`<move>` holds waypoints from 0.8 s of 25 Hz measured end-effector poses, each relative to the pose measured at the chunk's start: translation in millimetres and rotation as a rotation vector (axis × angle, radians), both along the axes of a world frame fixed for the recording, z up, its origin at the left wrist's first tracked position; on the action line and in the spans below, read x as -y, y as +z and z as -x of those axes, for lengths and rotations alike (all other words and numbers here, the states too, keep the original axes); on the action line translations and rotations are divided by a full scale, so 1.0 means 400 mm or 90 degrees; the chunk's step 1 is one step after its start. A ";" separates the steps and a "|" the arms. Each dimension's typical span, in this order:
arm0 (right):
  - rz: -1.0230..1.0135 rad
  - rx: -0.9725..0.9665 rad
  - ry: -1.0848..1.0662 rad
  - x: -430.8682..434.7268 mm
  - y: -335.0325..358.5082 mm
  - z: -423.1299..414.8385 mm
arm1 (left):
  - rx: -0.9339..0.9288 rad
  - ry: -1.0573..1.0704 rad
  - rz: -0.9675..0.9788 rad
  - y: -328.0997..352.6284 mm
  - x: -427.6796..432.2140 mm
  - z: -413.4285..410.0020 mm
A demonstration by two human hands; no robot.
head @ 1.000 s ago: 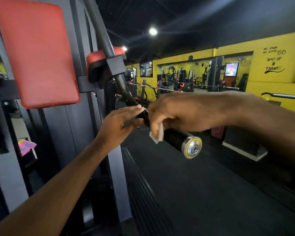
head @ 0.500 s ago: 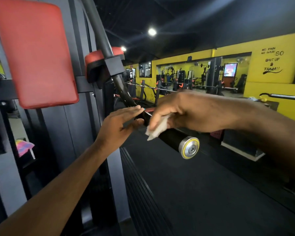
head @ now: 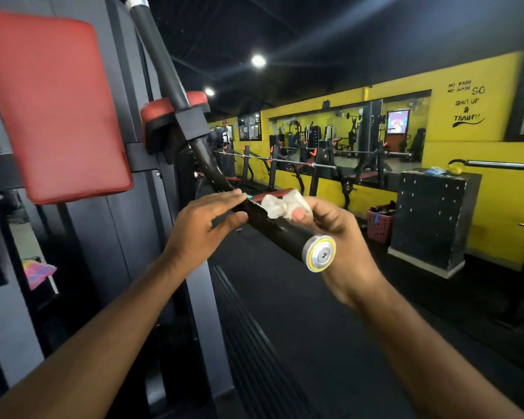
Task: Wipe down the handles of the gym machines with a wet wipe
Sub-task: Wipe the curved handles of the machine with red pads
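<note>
A black machine handle (head: 280,232) slopes down toward me and ends in a silver cap with a yellow ring (head: 320,257). My left hand (head: 200,234) rests against the handle's upper part, fingers straight on top and thumb underneath. My right hand (head: 333,237) comes from under the handle and pinches a crumpled white wet wipe (head: 283,204) between thumb and fingers, pressed on the top of the handle just right of my left fingertips.
A big red back pad (head: 52,107) and the machine's black frame (head: 127,255) fill the left. A smaller red pad (head: 170,108) sits by the handle's arm. A black box (head: 433,216), a red basket (head: 380,225) and barbell racks line the yellow wall on the right.
My right hand has turned from over the handle to under it, palm up, bringing the wipe from the handle's underside to its top. My left hand has stayed on the handle.
</note>
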State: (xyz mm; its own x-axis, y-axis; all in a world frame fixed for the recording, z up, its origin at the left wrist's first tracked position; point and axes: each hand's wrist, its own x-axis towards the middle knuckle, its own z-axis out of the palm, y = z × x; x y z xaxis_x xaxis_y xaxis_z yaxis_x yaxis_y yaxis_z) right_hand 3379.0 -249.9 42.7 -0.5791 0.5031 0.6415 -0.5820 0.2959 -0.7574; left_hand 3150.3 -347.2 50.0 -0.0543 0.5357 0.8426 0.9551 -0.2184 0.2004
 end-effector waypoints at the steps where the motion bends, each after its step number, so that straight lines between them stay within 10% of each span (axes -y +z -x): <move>1: 0.044 -0.023 -0.012 0.013 -0.010 0.003 | -0.005 0.003 0.011 0.003 0.001 -0.001; 6: 0.190 -0.062 0.030 0.050 -0.037 -0.006 | 0.031 0.005 0.012 0.001 0.010 -0.013; 14: 0.859 -0.240 0.262 0.236 -0.043 -0.001 | 0.004 0.011 -0.001 0.003 0.010 -0.021; 20: 0.898 -0.305 0.303 0.301 0.006 0.003 | -0.036 0.004 0.000 0.001 0.010 -0.020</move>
